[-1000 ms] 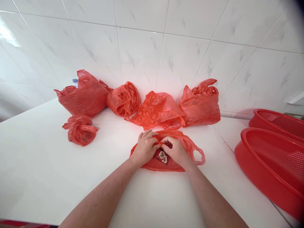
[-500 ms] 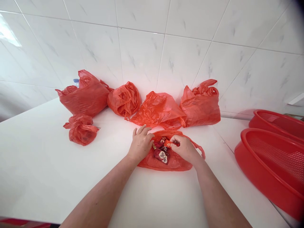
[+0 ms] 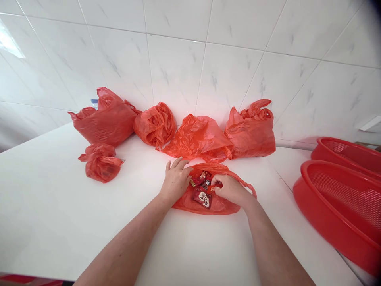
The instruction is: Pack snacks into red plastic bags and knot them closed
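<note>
A thin red plastic bag lies spread on the white table with its mouth open. My left hand holds the bag's left edge between thumb and forefinger, the other fingers lifted. Over the bag's right part, my right hand pinches a small red wrapped candy, partly hidden by the fingers. In front of it lies a dark red candy packet with a white patch and dark characters. Several more wrapped sweets are bunched between my hands.
Along the tiled wall stand a large red bag, a round bundled bag, a crumpled bag and a full bag. A small knotted bag sits at left. Red plastic baskets stand at right.
My right hand has lowered slightly towards me with the small red candy, uncovering more of the sweets behind. My left hand has stayed at the bag's edge.
</note>
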Demonstrator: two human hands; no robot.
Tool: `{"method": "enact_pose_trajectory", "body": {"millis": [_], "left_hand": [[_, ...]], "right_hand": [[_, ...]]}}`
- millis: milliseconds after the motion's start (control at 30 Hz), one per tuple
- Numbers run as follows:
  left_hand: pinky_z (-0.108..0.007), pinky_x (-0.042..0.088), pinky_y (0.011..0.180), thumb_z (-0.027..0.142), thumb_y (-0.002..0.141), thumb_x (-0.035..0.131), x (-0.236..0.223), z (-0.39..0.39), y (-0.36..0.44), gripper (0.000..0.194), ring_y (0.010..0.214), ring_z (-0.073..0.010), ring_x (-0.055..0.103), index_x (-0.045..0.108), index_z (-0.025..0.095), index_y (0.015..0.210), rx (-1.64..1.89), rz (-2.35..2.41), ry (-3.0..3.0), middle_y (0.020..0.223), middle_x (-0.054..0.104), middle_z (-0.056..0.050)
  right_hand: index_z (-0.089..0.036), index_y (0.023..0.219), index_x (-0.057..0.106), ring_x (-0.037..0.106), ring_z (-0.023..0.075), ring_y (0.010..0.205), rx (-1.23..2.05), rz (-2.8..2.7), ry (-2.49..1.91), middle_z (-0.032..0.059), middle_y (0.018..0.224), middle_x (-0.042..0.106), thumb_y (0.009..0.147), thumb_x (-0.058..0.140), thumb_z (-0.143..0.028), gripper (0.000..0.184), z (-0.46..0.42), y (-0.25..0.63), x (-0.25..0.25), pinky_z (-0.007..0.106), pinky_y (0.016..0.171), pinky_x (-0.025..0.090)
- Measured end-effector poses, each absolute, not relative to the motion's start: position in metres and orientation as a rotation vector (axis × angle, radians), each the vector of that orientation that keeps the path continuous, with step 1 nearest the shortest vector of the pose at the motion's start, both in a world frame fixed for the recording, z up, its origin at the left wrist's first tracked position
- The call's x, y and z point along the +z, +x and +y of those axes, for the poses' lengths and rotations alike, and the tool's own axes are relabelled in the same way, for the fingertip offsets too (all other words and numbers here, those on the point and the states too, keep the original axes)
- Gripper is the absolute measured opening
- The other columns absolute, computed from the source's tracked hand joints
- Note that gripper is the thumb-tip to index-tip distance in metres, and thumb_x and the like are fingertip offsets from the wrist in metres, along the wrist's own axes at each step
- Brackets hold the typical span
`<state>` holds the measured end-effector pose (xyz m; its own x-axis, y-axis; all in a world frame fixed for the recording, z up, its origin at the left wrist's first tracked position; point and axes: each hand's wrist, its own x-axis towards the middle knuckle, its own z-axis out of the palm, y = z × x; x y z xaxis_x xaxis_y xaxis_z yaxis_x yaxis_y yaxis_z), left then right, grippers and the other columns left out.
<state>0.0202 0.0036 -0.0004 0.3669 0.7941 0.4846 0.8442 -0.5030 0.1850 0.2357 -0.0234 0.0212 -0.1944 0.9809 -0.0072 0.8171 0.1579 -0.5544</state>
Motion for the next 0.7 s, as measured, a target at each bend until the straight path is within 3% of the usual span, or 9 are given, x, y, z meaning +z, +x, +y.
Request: {"method": "enact_pose_trajectory", "body": {"millis": [133, 300, 700], "left_hand": [[-0.054, 0.030, 0.102, 0.014, 0.081, 0.049, -0.0010, 0.0038, 0.0204, 0.029, 0.127, -0.0294, 0.038, 0.065, 0.024, 0.104, -0.798, -1.511, -2.513, 0.126, 0.055, -0.006], [-0.053, 0.030, 0.102, 0.014, 0.081, 0.050, -0.0014, 0.0031, 0.0200, 0.029, 0.127, -0.0295, 0.039, 0.065, 0.024, 0.104, -0.804, -1.516, -2.516, 0.126, 0.056, -0.007], [-0.053, 0.030, 0.101, 0.013, 0.080, 0.052, -0.0021, 0.0037, 0.0200, 0.029, 0.126, -0.0298, 0.040, 0.065, 0.024, 0.104, -0.798, -1.504, -2.500, 0.125, 0.056, -0.007]], "right_hand": [[-0.023, 0.070, 0.056, 0.054, 0.0144, 0.061, 0.670, -2.114, -1.746, -0.0030, 0.073, 0.063, 0.070, 0.053, -0.024, 0.003, -0.0254, 0.2352, 0.0237, 0.025, 0.049, 0.034], [-0.022, 0.069, 0.054, 0.054, 0.0129, 0.063, 0.738, -2.139, -1.748, -0.0047, 0.071, 0.061, 0.074, 0.052, -0.026, 0.007, -0.0249, 0.2368, 0.0264, 0.025, 0.052, 0.035], [-0.024, 0.077, 0.059, 0.057, 0.0143, 0.078, 0.704, -2.027, -1.678, -0.0039, 0.085, 0.064, 0.070, 0.060, -0.025, 0.007, -0.0235, 0.2366, 0.0251, 0.026, 0.064, 0.041]]}}
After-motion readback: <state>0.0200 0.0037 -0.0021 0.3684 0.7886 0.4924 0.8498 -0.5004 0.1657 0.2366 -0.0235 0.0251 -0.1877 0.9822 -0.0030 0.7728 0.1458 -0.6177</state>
